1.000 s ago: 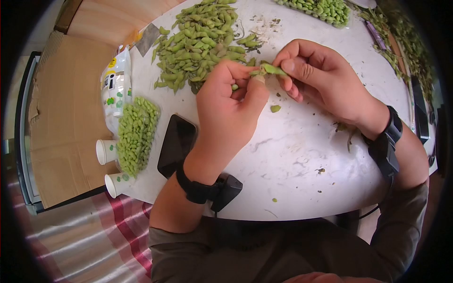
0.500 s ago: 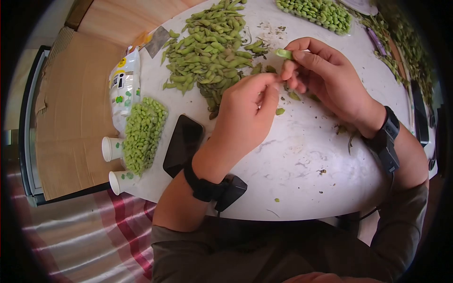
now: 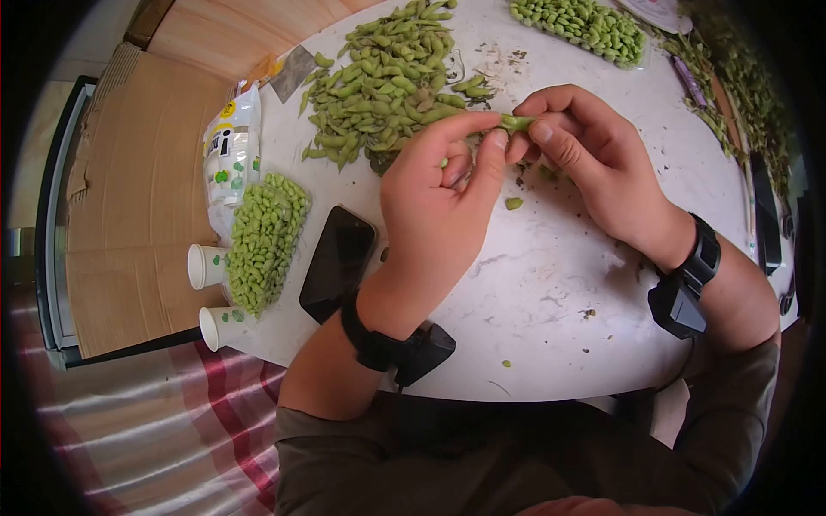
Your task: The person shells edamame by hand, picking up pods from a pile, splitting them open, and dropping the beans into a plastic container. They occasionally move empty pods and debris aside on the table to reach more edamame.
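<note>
An edamame pod point(image 3: 518, 124) is pinched between the thumb and forefinger of my right hand point(image 3: 607, 163). The thumb and forefinger of my left hand point(image 3: 443, 202) close at the pod's left end. A bit of green, apparently a shelled bean point(image 3: 445, 162), shows among my left hand's curled fingers. Just beyond my left hand lies a large pile of edamame pods point(image 3: 387, 82). Below my fingers, a loose piece of green pod point(image 3: 514, 204) rests on the white table point(image 3: 516, 301).
Shelled beans fill a clear tray point(image 3: 265, 245) at left and another tray point(image 3: 589, 30) at the back. A black phone point(image 3: 337, 261), two paper cups point(image 3: 206, 267) and a white plastic bag point(image 3: 232, 155) are at left. Cut stalks point(image 3: 748, 103) lie at far right.
My left hand's thumb and forefinger have come up to the pod, and its other fingers have curled in. My right hand has shifted slightly down, keeping the pod.
</note>
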The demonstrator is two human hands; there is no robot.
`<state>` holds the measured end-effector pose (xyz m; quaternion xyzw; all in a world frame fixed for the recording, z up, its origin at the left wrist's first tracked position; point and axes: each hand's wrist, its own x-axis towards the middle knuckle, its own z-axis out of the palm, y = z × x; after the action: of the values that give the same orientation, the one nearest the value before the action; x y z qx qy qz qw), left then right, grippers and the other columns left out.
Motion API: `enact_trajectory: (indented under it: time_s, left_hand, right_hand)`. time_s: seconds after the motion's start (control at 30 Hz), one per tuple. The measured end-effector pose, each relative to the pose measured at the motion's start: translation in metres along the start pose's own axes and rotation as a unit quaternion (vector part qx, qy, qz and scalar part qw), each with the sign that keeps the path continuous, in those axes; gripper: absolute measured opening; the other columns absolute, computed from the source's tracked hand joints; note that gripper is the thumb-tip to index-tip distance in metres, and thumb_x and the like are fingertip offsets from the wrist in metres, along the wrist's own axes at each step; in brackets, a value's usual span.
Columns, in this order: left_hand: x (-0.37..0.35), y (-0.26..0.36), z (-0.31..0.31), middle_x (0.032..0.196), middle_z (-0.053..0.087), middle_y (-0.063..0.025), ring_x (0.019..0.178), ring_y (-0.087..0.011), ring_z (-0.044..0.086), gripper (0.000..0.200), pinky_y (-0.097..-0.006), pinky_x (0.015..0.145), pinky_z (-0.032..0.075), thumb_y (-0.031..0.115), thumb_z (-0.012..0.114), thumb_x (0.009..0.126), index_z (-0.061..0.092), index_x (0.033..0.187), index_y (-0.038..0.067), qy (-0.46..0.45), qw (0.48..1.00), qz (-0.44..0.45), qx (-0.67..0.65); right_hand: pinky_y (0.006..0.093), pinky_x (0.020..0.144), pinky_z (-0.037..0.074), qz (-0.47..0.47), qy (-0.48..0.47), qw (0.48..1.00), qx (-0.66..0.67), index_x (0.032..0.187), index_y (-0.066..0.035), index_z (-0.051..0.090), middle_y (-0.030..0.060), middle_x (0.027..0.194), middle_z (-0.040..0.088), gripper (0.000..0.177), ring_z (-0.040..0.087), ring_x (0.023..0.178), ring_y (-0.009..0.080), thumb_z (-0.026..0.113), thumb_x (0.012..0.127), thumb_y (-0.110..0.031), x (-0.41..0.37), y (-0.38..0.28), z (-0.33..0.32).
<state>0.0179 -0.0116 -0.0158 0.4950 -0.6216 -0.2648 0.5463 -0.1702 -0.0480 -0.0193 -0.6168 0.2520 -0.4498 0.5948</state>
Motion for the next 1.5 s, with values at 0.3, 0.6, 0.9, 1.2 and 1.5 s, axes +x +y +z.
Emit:
enact_trajectory:
  time_s: [0.3,0.6,0.9,1.2,1.5]
  left_hand:
    - [-0.001,0.008,0.003,0.071,0.048,0.0075,0.061,-0.0016,0.041,0.021,-0.0208,0.052,0.034,0.013,0.073,0.098,0.069,0.115,0.001,-0.044,0.972,-0.164,-0.161]
    - [0.011,0.004,-0.013,0.073,0.036,0.0031,0.063,-0.0076,0.033,0.012,-0.0226,0.05,0.024,0.022,0.049,0.098,0.049,0.093,0.011,-0.039,0.801,-0.353,-0.481]
    - [0.01,0.008,-0.005,0.078,0.041,0.0039,0.064,-0.0073,0.035,0.021,-0.0225,0.051,0.027,0.016,0.048,0.107,0.058,0.116,-0.001,-0.073,0.819,-0.385,-0.419]
    - [0.003,0.012,0.002,0.069,0.043,0.0057,0.057,-0.0034,0.034,0.029,-0.0221,0.05,0.028,0.02,0.064,0.104,0.062,0.121,-0.004,-0.114,0.911,-0.294,-0.267]
    - [0.004,0.003,0.0,0.068,0.042,0.0063,0.056,-0.003,0.032,0.023,-0.0228,0.051,0.028,0.021,0.066,0.104,0.063,0.113,0.0,-0.071,0.929,-0.259,-0.255]
  right_hand:
    - [0.0258,0.093,0.049,0.003,-0.027,0.999,0.016,0.123,0.001,0.059,0.004,0.107,0.066,0.02,0.06,0.101,0.0086,0.054,0.109,-0.012,-0.001,0.006,-0.003]
    - [0.0247,0.09,0.049,0.068,0.05,0.994,-0.067,0.121,0.001,0.061,0.0031,0.103,0.066,0.022,0.062,0.097,0.0093,0.059,0.107,-0.016,0.001,-0.003,-0.005]
    - [0.0245,0.086,0.049,0.028,0.069,0.997,-0.017,0.12,0.001,0.062,0.0021,0.103,0.066,0.019,0.061,0.094,0.0088,0.06,0.104,-0.009,0.001,-0.001,-0.002]
    - [0.0233,0.076,0.048,-0.06,0.066,0.996,-0.029,0.111,-0.001,0.062,-0.0008,0.096,0.061,0.012,0.057,0.087,0.0068,0.066,0.1,-0.005,0.0,0.014,-0.001]
    - [0.0239,0.078,0.05,-0.06,0.026,0.99,-0.126,0.111,-0.001,0.063,0.0007,0.092,0.068,0.014,0.058,0.082,0.0079,0.068,0.099,-0.007,0.001,0.013,-0.003]
